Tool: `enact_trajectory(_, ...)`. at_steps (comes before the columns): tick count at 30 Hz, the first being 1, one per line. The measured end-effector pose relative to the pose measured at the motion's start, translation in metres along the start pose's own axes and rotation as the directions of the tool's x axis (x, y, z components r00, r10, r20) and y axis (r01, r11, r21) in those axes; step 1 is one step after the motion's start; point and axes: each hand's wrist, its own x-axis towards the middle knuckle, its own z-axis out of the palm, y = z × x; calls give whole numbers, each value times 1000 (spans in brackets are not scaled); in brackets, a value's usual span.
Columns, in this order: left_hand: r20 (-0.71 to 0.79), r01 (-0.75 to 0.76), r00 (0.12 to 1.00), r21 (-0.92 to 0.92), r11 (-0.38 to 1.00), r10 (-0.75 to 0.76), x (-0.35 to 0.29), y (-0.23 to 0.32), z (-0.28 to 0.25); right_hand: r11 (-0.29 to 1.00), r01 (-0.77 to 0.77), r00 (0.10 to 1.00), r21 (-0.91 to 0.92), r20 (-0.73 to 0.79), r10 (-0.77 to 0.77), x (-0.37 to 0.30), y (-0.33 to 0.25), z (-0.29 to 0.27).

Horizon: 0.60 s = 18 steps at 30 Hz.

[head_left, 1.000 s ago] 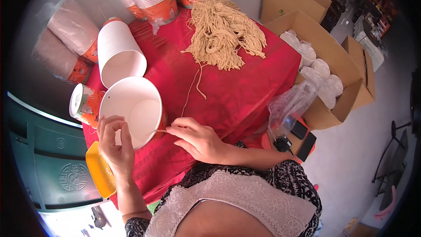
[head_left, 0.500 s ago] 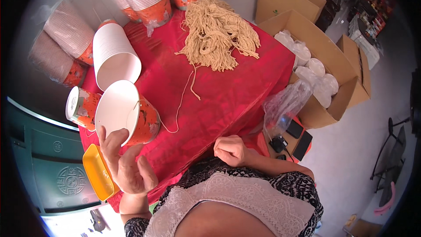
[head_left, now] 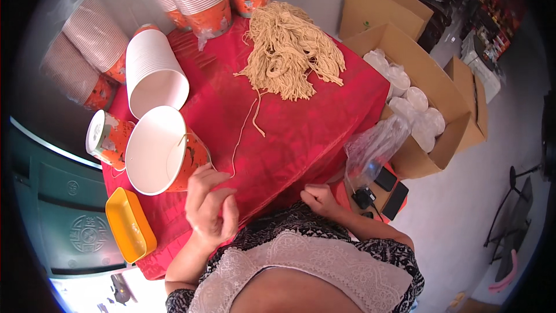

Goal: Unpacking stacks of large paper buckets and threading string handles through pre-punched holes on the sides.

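Note:
A paper bucket [head_left: 153, 159], white inside and orange-printed outside, stands at the near left of the red-covered table [head_left: 260, 162]. Thin cord [head_left: 238, 145] loops at its rim, passes behind my left hand's fingers and lies across the cloth toward a heap of tan cords [head_left: 289, 52]. My left hand [head_left: 211, 206] hovers by the bucket's near right side, fingers half curled and thumb apart, with nothing visible in it. At the table's near edge, close to my lap, my right hand [head_left: 321, 200] is a loose fist; nothing shows out of it.
Left of the bucket lie a smaller printed bucket [head_left: 107, 136] and a yellow tray [head_left: 130, 226]. Behind it a white bucket stack [head_left: 156, 72] lies on its side. Wrapped bucket stacks [head_left: 200, 0] line the back. Right of the table are cardboard boxes [head_left: 443, 75] and a plastic bag [head_left: 376, 148].
My left hand has moved right, away from the bucket's front, and its fingers have curled more. My right hand has shifted slightly right. The bucket stays nearly in place.

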Motion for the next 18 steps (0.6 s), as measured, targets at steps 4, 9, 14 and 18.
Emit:
enact_trajectory(4, 105, 201, 975, -51, 978, -195, -11, -9, 24, 959, -285, 946, -8, -163, 280, -40, 59, -8)
enact_trajectory(9, 117, 599, 751, -533, 598, -650, -19, -26, 56, 869, -311, 542, 385, -679, 495, -61, 94, -57)
enact_trajectory(14, 76, 610, 684, -605, 512, -725, -3, -45, 79, 925, -221, 296, 309, -882, 366, -41, 58, -126)
enact_trajectory(18, 26, 536, 660, -717, 447, -751, 10, -61, 107, 984, -146, 158, 104, -979, 126, -29, 34, -186)
